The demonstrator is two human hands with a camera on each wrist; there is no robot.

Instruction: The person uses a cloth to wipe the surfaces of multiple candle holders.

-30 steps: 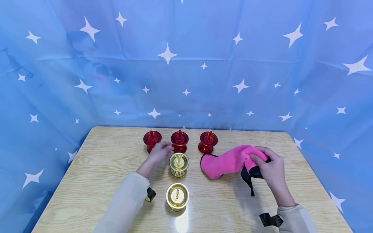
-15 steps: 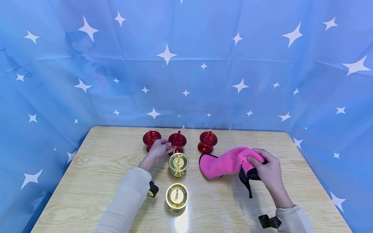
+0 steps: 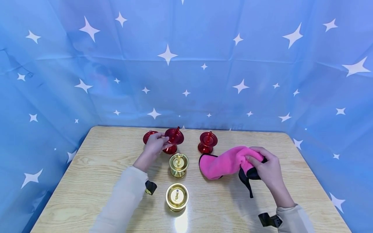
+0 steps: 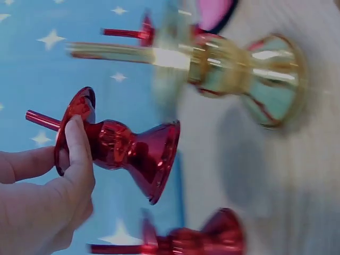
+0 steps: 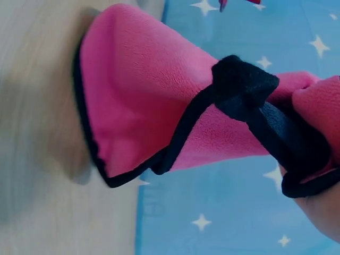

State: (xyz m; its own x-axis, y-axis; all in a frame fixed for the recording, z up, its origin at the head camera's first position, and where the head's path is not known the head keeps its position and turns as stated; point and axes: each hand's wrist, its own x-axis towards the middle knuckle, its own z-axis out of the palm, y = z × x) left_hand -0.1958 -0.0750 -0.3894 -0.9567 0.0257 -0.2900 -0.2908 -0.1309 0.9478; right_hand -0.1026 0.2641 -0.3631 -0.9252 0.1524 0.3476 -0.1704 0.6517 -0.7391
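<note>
My left hand (image 3: 154,145) pinches the dish rim of a red candle holder (image 4: 114,143), thumb and fingers on either side of the rim. That holder is tilted and seems raised off the table, its spike leaning. A second red candle holder (image 3: 149,136) is partly hidden behind this hand. Just in front stands a gold candle holder (image 3: 178,163), large in the left wrist view. My right hand (image 3: 269,168) grips the bunched end of a pink fleece cloth (image 3: 227,161) with black trim. The cloth's other end hangs down to the left, near the tabletop, with a black strip dangling.
A third red candle holder (image 3: 207,142) stands upright right of centre, behind the cloth. Another gold candle holder (image 3: 177,196) is nearer the front. The wooden table (image 3: 87,181) ends at a blue starred curtain (image 3: 186,74).
My left hand has taken hold of the middle red candle holder and drawn it left and up, tilting it. My right hand and the cloth have shifted only slightly left.
</note>
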